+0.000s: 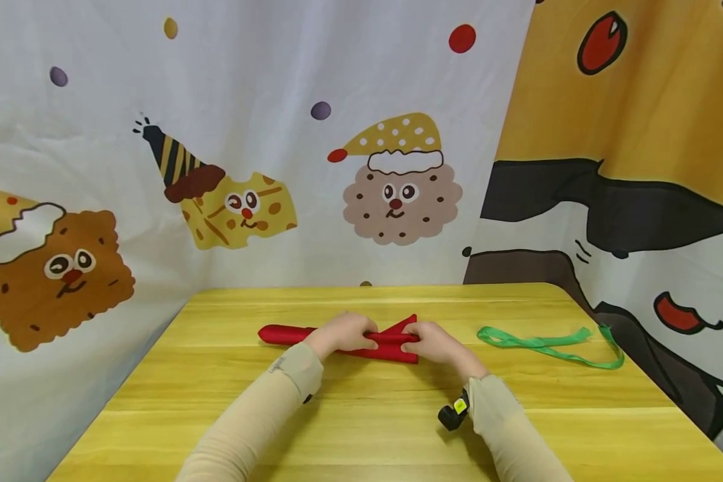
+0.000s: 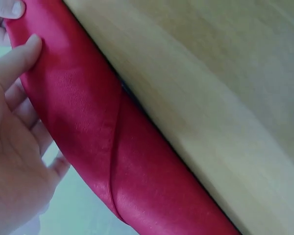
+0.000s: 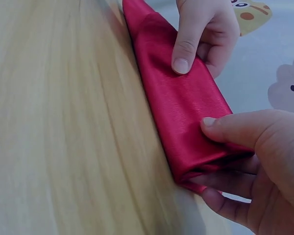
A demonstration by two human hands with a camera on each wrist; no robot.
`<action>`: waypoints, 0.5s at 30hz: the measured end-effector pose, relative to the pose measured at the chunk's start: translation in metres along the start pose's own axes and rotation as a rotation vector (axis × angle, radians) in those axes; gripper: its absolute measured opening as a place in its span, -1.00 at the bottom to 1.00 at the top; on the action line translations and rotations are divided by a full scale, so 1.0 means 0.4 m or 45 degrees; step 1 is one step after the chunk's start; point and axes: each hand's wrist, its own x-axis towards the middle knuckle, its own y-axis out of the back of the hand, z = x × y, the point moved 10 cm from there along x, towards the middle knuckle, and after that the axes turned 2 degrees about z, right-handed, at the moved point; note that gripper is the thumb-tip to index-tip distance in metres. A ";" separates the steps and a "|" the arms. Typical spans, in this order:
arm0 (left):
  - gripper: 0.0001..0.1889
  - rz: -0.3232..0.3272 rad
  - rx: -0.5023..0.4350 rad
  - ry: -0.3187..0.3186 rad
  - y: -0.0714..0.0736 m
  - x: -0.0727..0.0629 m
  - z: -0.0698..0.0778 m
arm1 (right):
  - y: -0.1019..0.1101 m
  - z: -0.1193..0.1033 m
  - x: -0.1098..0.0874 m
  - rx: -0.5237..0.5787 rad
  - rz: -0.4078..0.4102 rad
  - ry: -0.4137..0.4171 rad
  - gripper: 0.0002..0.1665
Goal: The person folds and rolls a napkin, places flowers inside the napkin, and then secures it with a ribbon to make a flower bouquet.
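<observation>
A red cloth (image 1: 283,335), folded into a long narrow strip with a pointed left end, lies across the wooden table. My left hand (image 1: 346,331) pinches its far edge near the middle, thumb on top and fingers behind, as the left wrist view also shows. At the strip's right end, my right hand (image 1: 434,341) grips the cloth between thumb and fingers. In the right wrist view the thumb of the right hand (image 3: 279,161) presses on top, while some fingers reach into the open folded layers. A triangular flap sticks up behind, between both hands. A slanting fold line crosses the cloth (image 2: 73,98).
A green ribbon (image 1: 521,343) lies loosely looped on the right side of the wooden table (image 1: 361,415). Behind the table hangs a white curtain (image 1: 265,67) printed with cartoon biscuits and cheese. A small black device (image 1: 453,416) sits at the right wrist.
</observation>
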 end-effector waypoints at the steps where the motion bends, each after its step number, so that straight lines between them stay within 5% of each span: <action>1: -0.92 0.014 0.029 0.018 0.001 0.001 -0.002 | 0.001 0.003 0.001 -0.003 0.010 -0.006 -0.92; 9: -0.68 0.079 0.195 0.115 -0.011 0.021 -0.017 | 0.010 0.034 0.010 -0.089 0.111 -0.029 -0.78; 15: -0.60 0.128 0.266 0.089 -0.008 0.023 0.006 | 0.016 0.056 0.005 -0.055 0.170 -0.072 -0.68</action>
